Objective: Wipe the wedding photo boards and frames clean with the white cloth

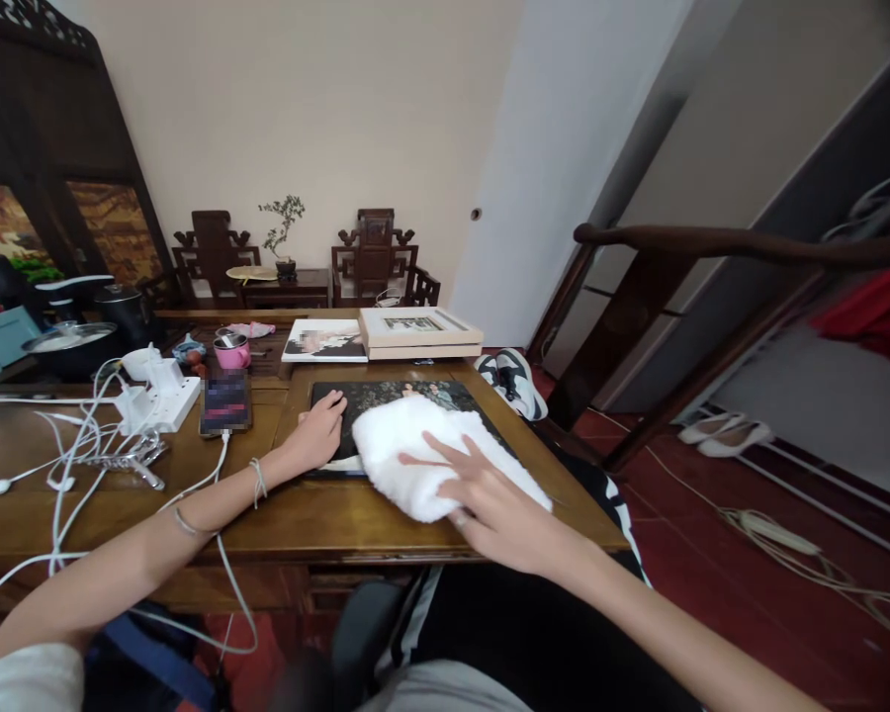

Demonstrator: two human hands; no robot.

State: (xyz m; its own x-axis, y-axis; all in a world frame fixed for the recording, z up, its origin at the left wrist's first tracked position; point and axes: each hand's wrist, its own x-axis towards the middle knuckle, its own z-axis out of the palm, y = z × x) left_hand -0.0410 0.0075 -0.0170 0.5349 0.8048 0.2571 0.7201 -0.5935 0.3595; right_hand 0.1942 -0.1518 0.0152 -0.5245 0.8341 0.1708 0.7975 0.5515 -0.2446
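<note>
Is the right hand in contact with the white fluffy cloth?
Touching. The head view shows it: the right hand lies on top of the white cloth, its spread fingers resting against the pile.

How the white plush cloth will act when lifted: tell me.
The white plush cloth will probably sag and fold, as it lies in soft, uneven contours over the black decorated panel. Its fluffy pile suggests it is light for its bulk. That fuzzy surface should also give the right hand decent grip.
</note>
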